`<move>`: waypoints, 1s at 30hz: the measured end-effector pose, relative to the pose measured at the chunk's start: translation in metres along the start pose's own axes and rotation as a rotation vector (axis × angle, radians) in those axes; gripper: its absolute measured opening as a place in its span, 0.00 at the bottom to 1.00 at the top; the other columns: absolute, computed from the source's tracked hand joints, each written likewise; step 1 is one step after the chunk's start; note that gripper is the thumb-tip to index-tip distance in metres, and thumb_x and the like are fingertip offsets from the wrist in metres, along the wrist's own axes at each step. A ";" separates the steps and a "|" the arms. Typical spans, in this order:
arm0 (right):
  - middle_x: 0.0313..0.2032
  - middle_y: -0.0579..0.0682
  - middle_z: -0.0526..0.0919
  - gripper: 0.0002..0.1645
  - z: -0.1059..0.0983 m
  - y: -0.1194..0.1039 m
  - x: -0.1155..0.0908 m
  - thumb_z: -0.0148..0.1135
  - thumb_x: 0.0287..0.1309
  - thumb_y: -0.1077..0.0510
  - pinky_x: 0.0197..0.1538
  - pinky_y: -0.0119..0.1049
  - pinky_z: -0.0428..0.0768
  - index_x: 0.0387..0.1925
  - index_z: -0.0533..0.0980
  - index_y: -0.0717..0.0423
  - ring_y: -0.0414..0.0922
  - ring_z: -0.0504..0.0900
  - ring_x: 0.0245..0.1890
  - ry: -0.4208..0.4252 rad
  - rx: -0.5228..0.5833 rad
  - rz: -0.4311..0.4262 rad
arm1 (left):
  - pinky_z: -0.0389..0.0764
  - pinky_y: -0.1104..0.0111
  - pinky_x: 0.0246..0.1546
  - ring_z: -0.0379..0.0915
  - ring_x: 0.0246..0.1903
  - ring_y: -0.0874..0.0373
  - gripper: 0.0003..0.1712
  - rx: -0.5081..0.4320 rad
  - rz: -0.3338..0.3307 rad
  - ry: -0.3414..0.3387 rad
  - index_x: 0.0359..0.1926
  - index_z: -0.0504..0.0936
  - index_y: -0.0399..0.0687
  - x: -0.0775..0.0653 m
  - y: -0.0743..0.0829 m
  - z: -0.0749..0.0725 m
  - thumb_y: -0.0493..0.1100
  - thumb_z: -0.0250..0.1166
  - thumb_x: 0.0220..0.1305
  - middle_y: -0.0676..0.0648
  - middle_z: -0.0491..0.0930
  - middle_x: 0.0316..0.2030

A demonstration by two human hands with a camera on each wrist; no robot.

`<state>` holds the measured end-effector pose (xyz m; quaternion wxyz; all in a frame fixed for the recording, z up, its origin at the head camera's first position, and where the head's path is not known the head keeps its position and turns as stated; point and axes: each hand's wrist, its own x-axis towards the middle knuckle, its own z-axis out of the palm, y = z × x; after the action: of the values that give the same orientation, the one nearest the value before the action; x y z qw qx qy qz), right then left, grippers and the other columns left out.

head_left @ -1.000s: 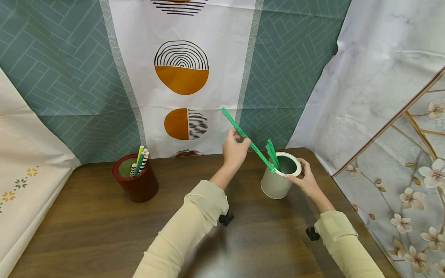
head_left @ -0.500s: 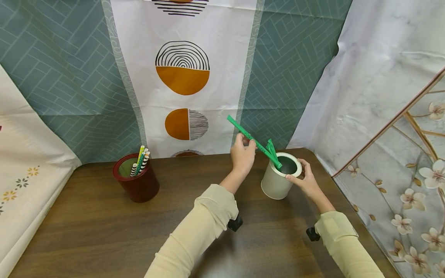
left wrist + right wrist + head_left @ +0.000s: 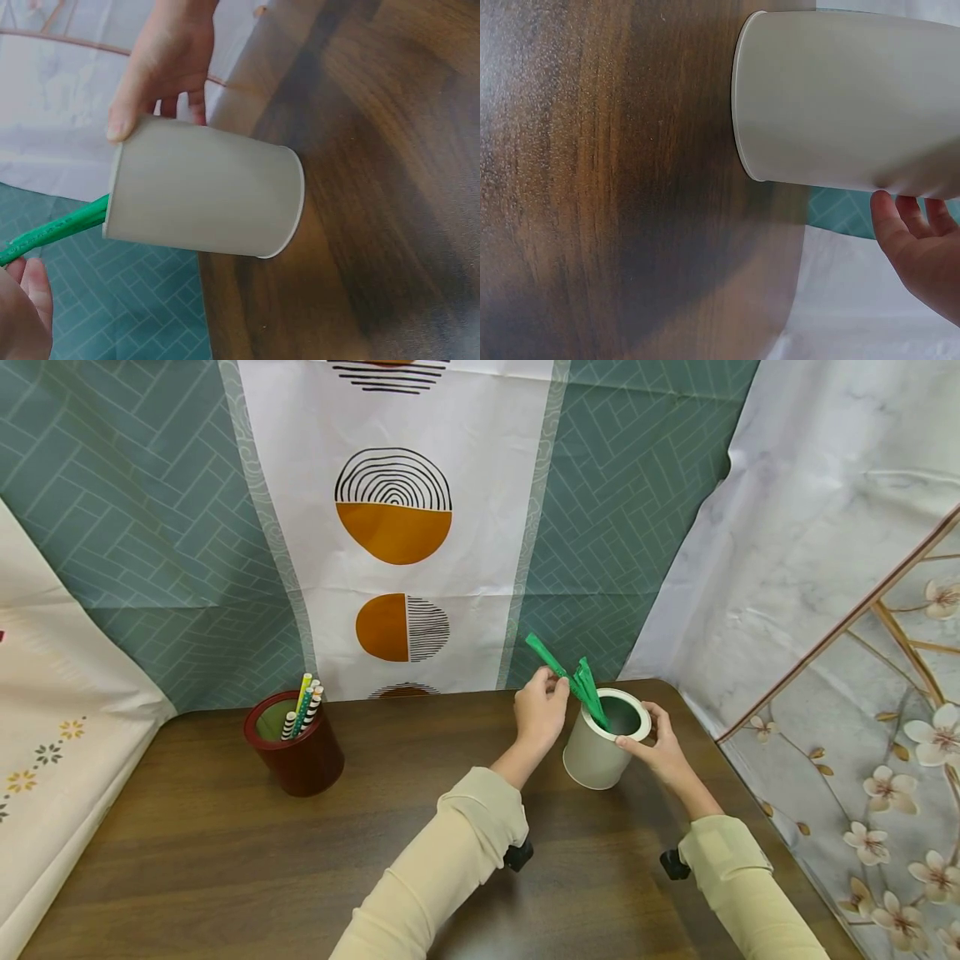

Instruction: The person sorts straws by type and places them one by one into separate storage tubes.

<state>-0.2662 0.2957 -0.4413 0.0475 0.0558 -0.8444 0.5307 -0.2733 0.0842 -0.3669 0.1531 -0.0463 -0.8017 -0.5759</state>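
Observation:
My left hand [image 3: 542, 714] pinches a slim green stick packet [image 3: 545, 651] with printing along it. The packet slants down to the right, its lower end in the mouth of a cream cylindrical canister [image 3: 592, 758]. Other green packets [image 3: 588, 685] lean inside against the canister's left rim. On the right side, my right hand [image 3: 662, 747] holds the canister by its rim, thumb at the front. The left wrist view shows the green packets [image 3: 67, 224] entering the upright canister. In the right wrist view, fingertips [image 3: 882, 204] touch the canister wall [image 3: 847, 97].
A dark red cylindrical holder [image 3: 303, 767] with several patterned sticks [image 3: 303, 708] stands at the left on the brown wooden table [image 3: 225, 860]. Patterned cloths hang behind the table [image 3: 187, 643] and along its right side [image 3: 810, 693].
My left hand has moved right and down, bringing the green packet from across the canister's rim into its mouth, beside the others. My right hand stays on the rim.

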 end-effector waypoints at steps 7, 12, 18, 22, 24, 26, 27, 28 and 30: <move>0.55 0.61 0.57 0.45 0.001 0.001 0.001 0.60 0.50 0.61 0.39 0.20 0.66 0.63 0.44 0.62 0.38 0.60 0.43 -0.002 0.017 -0.003 | 0.74 0.69 0.33 0.79 0.30 0.60 0.12 0.064 -0.035 -0.113 0.37 0.80 0.46 -0.005 -0.008 0.004 0.47 0.53 0.61 0.49 0.84 0.30; 0.54 0.61 0.57 0.44 0.003 0.001 0.001 0.60 0.50 0.62 0.38 0.21 0.67 0.62 0.45 0.62 0.38 0.60 0.42 0.000 0.027 -0.007 | 0.74 0.71 0.31 0.79 0.28 0.62 0.13 0.057 -0.050 -0.173 0.40 0.80 0.47 -0.007 -0.015 0.003 0.47 0.55 0.60 0.49 0.83 0.29; 0.54 0.62 0.57 0.44 0.005 0.000 0.001 0.59 0.50 0.62 0.38 0.20 0.67 0.63 0.44 0.62 0.43 0.60 0.45 -0.001 0.029 -0.005 | 0.77 0.73 0.31 0.80 0.31 0.60 0.18 -0.013 -0.051 -0.212 0.47 0.76 0.46 -0.009 -0.031 -0.003 0.48 0.59 0.56 0.48 0.83 0.35; 0.55 0.61 0.57 0.45 0.004 0.000 0.003 0.59 0.50 0.62 0.39 0.19 0.67 0.63 0.44 0.61 0.46 0.60 0.48 -0.007 0.034 0.005 | 0.77 0.74 0.29 0.80 0.29 0.60 0.19 -0.052 -0.062 -0.229 0.48 0.74 0.46 -0.008 -0.042 -0.011 0.48 0.61 0.55 0.47 0.82 0.35; 0.56 0.61 0.57 0.45 0.003 0.001 0.002 0.59 0.51 0.62 0.39 0.19 0.66 0.64 0.44 0.60 0.46 0.60 0.49 -0.007 0.033 0.010 | 0.77 0.74 0.28 0.80 0.28 0.60 0.19 -0.062 -0.058 -0.236 0.48 0.74 0.47 -0.008 -0.048 -0.017 0.47 0.61 0.55 0.47 0.82 0.35; 0.56 0.60 0.56 0.45 0.001 0.002 0.002 0.59 0.51 0.62 0.40 0.19 0.66 0.64 0.43 0.60 0.47 0.60 0.49 -0.002 0.026 0.009 | 0.77 0.74 0.27 0.79 0.27 0.60 0.19 -0.068 -0.042 -0.236 0.47 0.74 0.46 -0.009 -0.053 -0.024 0.47 0.61 0.56 0.47 0.82 0.35; 0.57 0.60 0.56 0.45 0.000 0.002 0.001 0.59 0.51 0.62 0.40 0.19 0.66 0.64 0.43 0.60 0.47 0.60 0.49 -0.002 0.024 0.012 | 0.76 0.74 0.27 0.79 0.27 0.60 0.18 -0.066 -0.036 -0.235 0.47 0.74 0.46 -0.009 -0.055 -0.028 0.47 0.61 0.56 0.47 0.82 0.35; 0.57 0.60 0.56 0.45 -0.001 0.002 0.000 0.59 0.51 0.62 0.40 0.20 0.66 0.64 0.43 0.60 0.47 0.60 0.50 -0.004 0.018 0.016 | 0.76 0.74 0.26 0.79 0.26 0.60 0.18 -0.066 -0.034 -0.234 0.47 0.74 0.46 -0.009 -0.057 -0.033 0.47 0.60 0.56 0.47 0.82 0.34; 0.58 0.61 0.55 0.45 -0.003 0.000 -0.001 0.58 0.52 0.61 0.42 0.23 0.67 0.64 0.42 0.60 0.49 0.59 0.51 -0.014 0.019 0.025 | 0.75 0.73 0.26 0.79 0.25 0.60 0.17 -0.064 -0.029 -0.223 0.46 0.74 0.47 -0.010 -0.063 -0.042 0.46 0.61 0.56 0.46 0.82 0.33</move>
<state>-0.2654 0.2982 -0.4403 0.0345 0.0492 -0.8403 0.5388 -0.2714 0.0250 -0.4147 0.0533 -0.1033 -0.7957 -0.5945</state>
